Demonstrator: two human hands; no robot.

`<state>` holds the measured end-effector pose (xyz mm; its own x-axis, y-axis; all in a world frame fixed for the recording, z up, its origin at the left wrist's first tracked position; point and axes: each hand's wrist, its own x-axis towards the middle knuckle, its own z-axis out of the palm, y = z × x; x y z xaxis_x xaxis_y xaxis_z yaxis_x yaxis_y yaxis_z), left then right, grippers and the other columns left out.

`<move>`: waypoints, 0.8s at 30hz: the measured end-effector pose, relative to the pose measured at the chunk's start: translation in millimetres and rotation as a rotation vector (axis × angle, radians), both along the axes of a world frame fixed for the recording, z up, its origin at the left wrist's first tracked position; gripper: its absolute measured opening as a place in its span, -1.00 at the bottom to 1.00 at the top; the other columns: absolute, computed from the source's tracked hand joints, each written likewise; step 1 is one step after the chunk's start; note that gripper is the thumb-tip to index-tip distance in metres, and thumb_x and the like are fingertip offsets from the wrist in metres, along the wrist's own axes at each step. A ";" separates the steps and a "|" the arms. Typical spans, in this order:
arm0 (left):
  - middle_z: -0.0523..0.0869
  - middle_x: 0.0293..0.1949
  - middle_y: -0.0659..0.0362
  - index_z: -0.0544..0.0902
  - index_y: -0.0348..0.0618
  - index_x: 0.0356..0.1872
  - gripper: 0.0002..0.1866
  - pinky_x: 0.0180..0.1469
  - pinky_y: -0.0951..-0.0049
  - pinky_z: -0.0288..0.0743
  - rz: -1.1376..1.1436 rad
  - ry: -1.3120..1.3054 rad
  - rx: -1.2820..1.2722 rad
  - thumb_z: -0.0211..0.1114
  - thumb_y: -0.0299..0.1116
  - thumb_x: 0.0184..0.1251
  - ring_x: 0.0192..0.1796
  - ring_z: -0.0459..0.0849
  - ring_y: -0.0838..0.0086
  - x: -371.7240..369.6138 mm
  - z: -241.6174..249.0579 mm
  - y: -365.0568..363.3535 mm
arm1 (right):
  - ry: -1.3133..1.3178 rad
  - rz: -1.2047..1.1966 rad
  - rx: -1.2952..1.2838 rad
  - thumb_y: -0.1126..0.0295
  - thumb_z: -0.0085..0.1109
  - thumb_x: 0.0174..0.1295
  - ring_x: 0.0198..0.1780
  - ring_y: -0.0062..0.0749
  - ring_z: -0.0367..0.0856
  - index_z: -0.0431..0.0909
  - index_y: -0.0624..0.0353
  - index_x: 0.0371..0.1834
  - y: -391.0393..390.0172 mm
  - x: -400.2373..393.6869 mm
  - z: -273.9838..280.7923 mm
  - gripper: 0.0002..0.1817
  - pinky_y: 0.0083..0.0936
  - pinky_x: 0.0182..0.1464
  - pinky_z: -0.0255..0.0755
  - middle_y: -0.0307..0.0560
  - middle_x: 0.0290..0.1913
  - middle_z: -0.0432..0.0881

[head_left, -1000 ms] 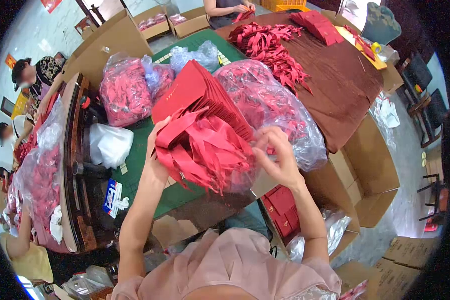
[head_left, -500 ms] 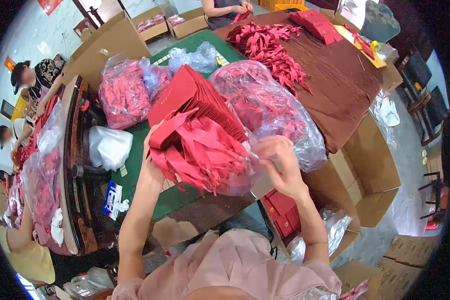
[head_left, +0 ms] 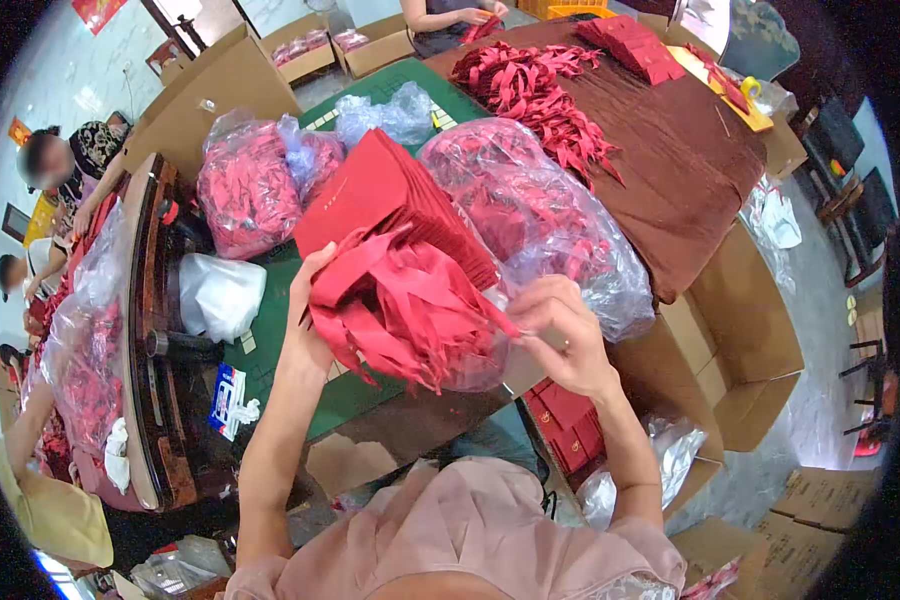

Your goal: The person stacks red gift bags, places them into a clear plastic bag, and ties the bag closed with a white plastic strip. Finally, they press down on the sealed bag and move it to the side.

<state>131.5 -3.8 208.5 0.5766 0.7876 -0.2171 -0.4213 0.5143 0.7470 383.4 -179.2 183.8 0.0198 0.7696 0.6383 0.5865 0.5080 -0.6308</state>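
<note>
A thick stack of red gift bags [head_left: 365, 190] with gold marks stands tilted in front of me. Loose red ribbons [head_left: 400, 300] spill from its near side over some clear plastic. My left hand [head_left: 312, 310] grips the left side of the stack, its fingers partly hidden behind the ribbons. On the other side, my right hand [head_left: 567, 338] pinches the end of one ribbon, which stretches out from the bunch. Right behind the stack lies a big clear plastic bag [head_left: 545, 220] filled with red ribboned pieces.
Another filled plastic bag [head_left: 250, 185] and a white plastic bag [head_left: 220, 295] lie on the green table [head_left: 290, 385]. A brown cloth [head_left: 670, 150] bears a ribbon pile [head_left: 540, 90]. An open carton [head_left: 740, 350] stands at right. Co-workers sit at left; a person's hands [head_left: 480, 20] work at the far side.
My right hand has closed on a ribbon end and drawn it outward to the right. The bunch of ribbons has shifted slightly; my left hand stays on the stack.
</note>
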 end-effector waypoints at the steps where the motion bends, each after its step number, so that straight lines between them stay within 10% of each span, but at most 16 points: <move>1: 0.72 -0.11 0.06 0.62 -0.20 -0.02 -0.60 0.07 0.26 0.54 0.049 -0.028 -0.101 0.30 -0.14 0.24 -0.07 0.68 0.28 5.7 6.1 -4.8 | 0.033 0.044 0.019 0.44 0.36 0.02 -0.05 -0.15 0.55 0.55 0.12 -0.36 -0.7 1.0 0.5 -0.83 -0.13 0.12 0.30 -0.14 -0.25 0.62; 15: 0.74 -0.17 0.11 0.63 -0.18 -0.06 -0.67 0.01 0.29 0.58 0.102 0.007 -0.065 0.27 -0.19 0.26 -0.14 0.70 0.31 2.3 -3.8 0.9 | -0.213 0.126 -0.089 0.20 0.45 -0.06 -0.19 -0.32 0.46 0.47 0.03 -0.76 -21.9 6.3 20.8 -0.66 -0.16 0.13 0.15 -0.31 -0.40 0.53; 24: 0.74 -0.15 0.14 0.63 -0.15 -0.05 -0.68 0.04 0.29 0.56 0.119 -0.023 -0.209 0.25 -0.19 0.28 -0.11 0.70 0.32 2.6 -3.3 0.7 | -0.166 0.126 -0.197 0.23 0.35 0.02 -0.06 -0.24 0.55 0.55 0.07 -0.53 -28.3 -0.9 21.7 -0.79 -0.08 0.29 0.13 -0.23 -0.31 0.63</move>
